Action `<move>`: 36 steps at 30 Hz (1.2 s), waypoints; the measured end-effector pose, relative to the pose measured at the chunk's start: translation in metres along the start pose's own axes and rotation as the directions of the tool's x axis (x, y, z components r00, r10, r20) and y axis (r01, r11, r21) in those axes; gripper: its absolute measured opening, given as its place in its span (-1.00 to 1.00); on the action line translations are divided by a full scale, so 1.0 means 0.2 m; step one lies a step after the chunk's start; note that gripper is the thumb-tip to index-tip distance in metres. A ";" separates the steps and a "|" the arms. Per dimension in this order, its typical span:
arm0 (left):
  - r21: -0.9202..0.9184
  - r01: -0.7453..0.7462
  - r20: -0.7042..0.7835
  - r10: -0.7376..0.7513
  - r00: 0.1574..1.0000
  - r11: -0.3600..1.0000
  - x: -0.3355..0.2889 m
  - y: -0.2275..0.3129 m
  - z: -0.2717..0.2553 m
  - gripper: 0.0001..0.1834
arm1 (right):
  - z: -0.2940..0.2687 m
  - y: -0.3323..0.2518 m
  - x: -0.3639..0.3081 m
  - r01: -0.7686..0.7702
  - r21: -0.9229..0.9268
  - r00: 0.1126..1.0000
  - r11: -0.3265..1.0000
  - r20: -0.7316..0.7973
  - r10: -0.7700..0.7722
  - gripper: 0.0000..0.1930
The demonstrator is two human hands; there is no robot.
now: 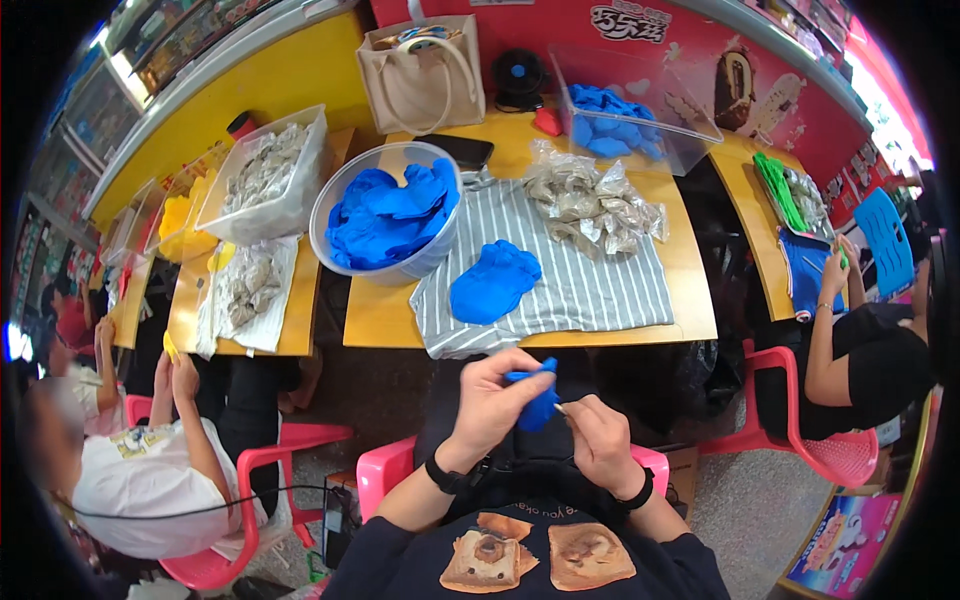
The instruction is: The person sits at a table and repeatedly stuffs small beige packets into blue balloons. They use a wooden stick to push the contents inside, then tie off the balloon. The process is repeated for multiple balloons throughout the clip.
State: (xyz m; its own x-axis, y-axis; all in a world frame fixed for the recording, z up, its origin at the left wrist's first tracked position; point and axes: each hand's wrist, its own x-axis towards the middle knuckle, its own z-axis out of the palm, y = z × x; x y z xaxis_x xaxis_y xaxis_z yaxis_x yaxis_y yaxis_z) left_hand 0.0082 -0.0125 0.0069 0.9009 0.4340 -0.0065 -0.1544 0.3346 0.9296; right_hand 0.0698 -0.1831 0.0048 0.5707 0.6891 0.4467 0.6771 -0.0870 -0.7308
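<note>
In front of my chest, below the table edge, my left hand [495,398] pinches a soft blue piece [537,412] between thumb and fingers. The piece is thin, limp and crumpled, like rubber or cloth. Close beside it, my right hand [602,438] is closed on a thin pale stick-like thing [562,409], whose tip meets the blue piece. Its full shape is hidden by my fingers. Beyond my hands, a small heap of similar blue pieces [493,284] lies on a grey striped cloth [600,300]. A pile of small clear packets [600,205] rests farther back on this cloth.
A round clear tub [428,262] of blue pieces stands left on the wooden table [692,290]. A clear bin [690,145], tote bag [420,90] and small black fan [519,78] stand behind. People sit at neighbouring tables, left and right, on pink chairs [800,420].
</note>
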 end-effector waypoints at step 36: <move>-0.114 -0.056 -0.302 0.019 0.953 0.992 0.05 -0.10 -0.11 -0.93 | 0.23 0.11 0.19 -0.298 0.364 0.954 0.882 0.074 0.291 -0.84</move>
State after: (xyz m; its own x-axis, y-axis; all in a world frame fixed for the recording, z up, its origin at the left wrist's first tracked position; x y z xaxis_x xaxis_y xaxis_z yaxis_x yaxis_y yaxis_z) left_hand 0.0122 0.0034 -0.0195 0.7333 0.6725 -0.1002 -0.2496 0.4034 0.8803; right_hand 0.0855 -0.1253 -0.0175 0.7069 0.6854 0.1748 0.2584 -0.0201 -0.9658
